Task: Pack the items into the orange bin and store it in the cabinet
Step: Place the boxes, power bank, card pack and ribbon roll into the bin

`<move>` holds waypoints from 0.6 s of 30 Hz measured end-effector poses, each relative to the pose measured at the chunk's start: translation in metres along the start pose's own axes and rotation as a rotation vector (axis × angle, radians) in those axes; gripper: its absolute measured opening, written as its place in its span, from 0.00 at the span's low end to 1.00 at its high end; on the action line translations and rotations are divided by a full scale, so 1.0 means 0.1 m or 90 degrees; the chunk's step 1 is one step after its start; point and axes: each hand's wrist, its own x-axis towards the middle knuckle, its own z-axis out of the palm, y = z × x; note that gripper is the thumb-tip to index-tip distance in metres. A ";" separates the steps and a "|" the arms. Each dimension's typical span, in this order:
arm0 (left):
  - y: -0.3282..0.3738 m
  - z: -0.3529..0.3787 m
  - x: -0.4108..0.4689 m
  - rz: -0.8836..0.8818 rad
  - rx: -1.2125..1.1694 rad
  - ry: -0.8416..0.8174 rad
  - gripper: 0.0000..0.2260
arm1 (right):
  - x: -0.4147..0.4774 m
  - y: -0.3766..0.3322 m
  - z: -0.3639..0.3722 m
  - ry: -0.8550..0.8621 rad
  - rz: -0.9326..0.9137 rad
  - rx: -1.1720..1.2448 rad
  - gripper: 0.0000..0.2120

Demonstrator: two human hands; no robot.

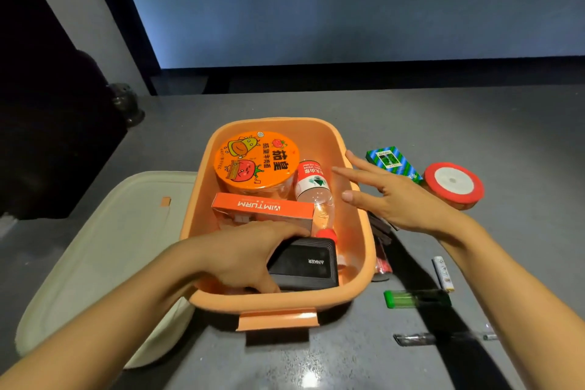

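Fingers [262, 287] of the left hand [240, 258] grip a black power bank [311, 263] inside the orange bin [278, 304]; right hand [402, 199] spread open over its right rim.
Cream lid [104, 231] left; noodle cup [257, 160], orange box [262, 207], bottle [313, 193] inside; green box [392, 163], ribbon roll [452, 184], lighter [414, 298] right.

One orange bin [275, 302], one noodle cup [256, 160], one bottle [311, 187], one power bank [304, 263]

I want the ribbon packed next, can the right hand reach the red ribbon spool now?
Probably yes. The right hand is open and empty at the orange bin's rim, and the red ribbon spool lies uncovered just right of it, with nothing between them.
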 end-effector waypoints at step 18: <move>0.05 0.05 -0.16 -0.131 -0.149 -0.092 0.35 | 0.03 0.04 0.05 0.023 0.008 0.064 0.29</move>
